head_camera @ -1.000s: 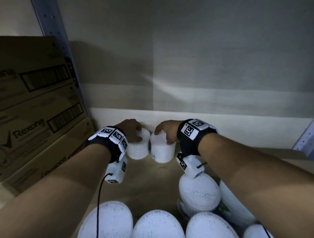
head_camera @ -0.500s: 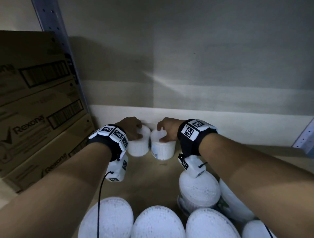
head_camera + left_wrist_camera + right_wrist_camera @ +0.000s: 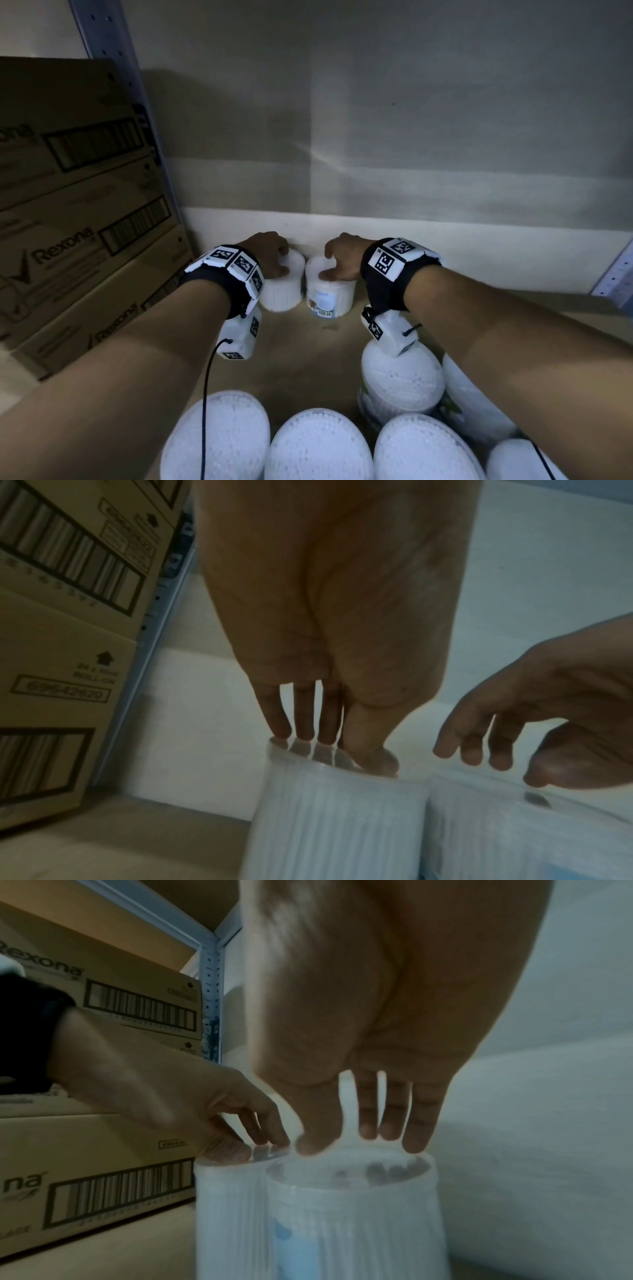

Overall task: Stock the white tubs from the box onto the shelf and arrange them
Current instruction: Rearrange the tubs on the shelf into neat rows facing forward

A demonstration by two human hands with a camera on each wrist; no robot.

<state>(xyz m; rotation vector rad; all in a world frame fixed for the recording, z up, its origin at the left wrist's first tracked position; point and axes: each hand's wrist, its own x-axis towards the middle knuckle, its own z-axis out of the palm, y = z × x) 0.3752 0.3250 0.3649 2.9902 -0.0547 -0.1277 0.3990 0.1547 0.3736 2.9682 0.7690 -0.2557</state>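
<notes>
Two white tubs stand side by side at the back of the shelf, close to the wall. My left hand (image 3: 270, 255) rests on top of the left tub (image 3: 282, 294). In the left wrist view its straight fingers (image 3: 303, 723) and thumb touch the lid of the left tub (image 3: 335, 818). My right hand (image 3: 342, 260) sits over the right tub (image 3: 330, 298), which shows a blue label and barcode. In the right wrist view my right hand (image 3: 363, 1137) has its fingertips on the lid rim of the right tub (image 3: 352, 1218). Neither hand wraps a tub's side.
Stacked Rexona cardboard boxes (image 3: 75, 212) fill the left, beside a metal upright (image 3: 113, 51). Several white tubs (image 3: 318, 445) crowd the near edge and right, under my forearms. Bare brown shelf board (image 3: 301, 359) lies between them and the two back tubs.
Both tubs and hands have slid a little further back toward the wall. The right tub's label now faces me.
</notes>
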